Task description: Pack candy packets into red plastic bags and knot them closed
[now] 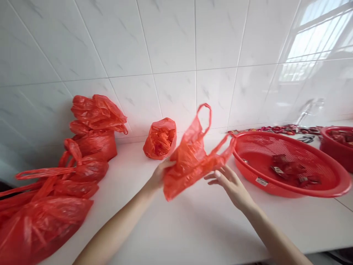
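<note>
A thin red plastic bag [190,162] with two loop handles hangs in the air over the white counter, its handles pointing up and to the right. My left hand [161,173] grips the bag's left side, the fingers partly hidden behind the plastic. Just below the bag's right end is my right hand [227,180], fingers spread and apart; whether a fingertip touches the plastic I cannot tell. Behind the bag, a crumpled red bag [160,140] stands open with more red plastic inside. To the right sits a red plastic basket [264,186] holding several small dark-red wrapped packets [292,168].
Several filled red bags [91,162] are piled along the left against the tiled wall [176,48]. A second red basket [335,147] stands at the far right. Scissors [306,138] and a row of small packets [281,129] lie behind the baskets on the white counter [171,228].
</note>
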Motion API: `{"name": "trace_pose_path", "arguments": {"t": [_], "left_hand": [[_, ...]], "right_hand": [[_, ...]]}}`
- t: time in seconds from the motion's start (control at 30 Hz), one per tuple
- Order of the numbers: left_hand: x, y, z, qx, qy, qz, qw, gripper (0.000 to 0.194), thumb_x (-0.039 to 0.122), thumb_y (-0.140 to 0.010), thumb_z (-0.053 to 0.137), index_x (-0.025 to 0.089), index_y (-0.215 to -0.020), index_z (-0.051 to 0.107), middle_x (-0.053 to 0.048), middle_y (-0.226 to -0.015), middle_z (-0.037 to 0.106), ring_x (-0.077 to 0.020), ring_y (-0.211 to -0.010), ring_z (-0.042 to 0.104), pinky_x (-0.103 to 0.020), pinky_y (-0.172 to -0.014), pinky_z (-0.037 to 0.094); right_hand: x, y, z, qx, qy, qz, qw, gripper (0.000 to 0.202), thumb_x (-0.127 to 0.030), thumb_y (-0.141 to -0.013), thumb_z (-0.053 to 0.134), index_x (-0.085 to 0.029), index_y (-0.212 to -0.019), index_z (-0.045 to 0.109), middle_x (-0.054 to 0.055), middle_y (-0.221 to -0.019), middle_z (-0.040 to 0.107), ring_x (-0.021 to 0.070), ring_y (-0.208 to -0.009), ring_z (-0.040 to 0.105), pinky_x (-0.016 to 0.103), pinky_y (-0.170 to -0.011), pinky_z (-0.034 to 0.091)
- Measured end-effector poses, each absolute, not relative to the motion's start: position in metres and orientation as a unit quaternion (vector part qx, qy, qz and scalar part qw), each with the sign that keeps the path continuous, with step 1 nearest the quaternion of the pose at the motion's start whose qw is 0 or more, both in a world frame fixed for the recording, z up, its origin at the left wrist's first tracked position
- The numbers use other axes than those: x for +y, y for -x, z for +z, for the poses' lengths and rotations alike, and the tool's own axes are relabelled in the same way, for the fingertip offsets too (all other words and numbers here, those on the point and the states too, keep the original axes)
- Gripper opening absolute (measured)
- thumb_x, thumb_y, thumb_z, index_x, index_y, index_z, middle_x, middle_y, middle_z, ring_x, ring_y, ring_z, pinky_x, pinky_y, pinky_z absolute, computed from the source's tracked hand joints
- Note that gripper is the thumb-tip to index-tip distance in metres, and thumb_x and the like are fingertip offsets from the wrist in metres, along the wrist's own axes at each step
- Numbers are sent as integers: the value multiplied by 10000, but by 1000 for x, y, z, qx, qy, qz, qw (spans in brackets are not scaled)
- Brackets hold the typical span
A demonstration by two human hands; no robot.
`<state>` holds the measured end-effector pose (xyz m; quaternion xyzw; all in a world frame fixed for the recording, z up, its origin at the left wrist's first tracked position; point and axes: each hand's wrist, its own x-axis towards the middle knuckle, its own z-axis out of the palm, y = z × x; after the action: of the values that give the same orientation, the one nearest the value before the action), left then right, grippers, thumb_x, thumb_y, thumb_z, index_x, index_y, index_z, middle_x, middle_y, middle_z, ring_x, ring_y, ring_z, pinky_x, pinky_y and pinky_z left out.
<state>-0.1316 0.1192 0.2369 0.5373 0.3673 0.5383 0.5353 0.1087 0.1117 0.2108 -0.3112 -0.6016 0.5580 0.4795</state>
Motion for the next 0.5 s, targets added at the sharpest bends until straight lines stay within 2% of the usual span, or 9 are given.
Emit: {"name": "trace_pose_path", "arguments": {"t": [0.1,0.17,0.27,0.33,0.4,0.5], "left_hand": [[125,113,220,316,-486,489,652,415,271,-684,742,276,-1099,722,-74,-1084,750,-315,-1027,692,-425,-838,562],[135,119,215,332,-443,528,644,360,181,-617,741,260,-968,725,-43,-982,753,-267,-950,691,-387,-810,549],[149,146,218,379,-397,621,559,190,140,-594,694,234,-749,636,-20,-848,731,-239,-904,676,-402,-843,527],[153,164,225,420,-396,656,486,158,140,-597,669,229,-685,572,-18,-795,710,-250,-920,673,-425,-867,516],[155,176,235,457,-424,667,408,154,143,-581,645,226,-694,580,-30,-792,703,-280,-947,672,-452,-871,513],[156,178,258,475,-469,671,324,215,144,-569,651,217,-771,666,-45,-907,712,-313,-1071,642,-460,-946,489]], "right_hand": [[134,-105,220,-543,308,551,553,423,-527,-809,751,-191,-1061,701,119,-1058,750,261,-917,712,410,-811,598],[146,-112,219,-513,330,508,608,372,-496,-765,796,-179,-946,726,97,-940,757,259,-888,705,400,-806,583],[157,-129,214,-491,351,435,668,319,-468,-783,780,-194,-943,747,71,-927,754,246,-921,696,385,-834,562],[158,-136,213,-505,365,401,672,285,-451,-815,745,-201,-950,757,66,-924,755,238,-918,694,376,-825,559],[155,-137,214,-542,376,369,655,265,-439,-839,711,-201,-944,760,69,-908,757,238,-892,696,376,-796,563],[148,-131,219,-611,364,333,618,231,-402,-873,663,-221,-982,757,71,-926,760,244,-887,701,386,-786,575]]}}
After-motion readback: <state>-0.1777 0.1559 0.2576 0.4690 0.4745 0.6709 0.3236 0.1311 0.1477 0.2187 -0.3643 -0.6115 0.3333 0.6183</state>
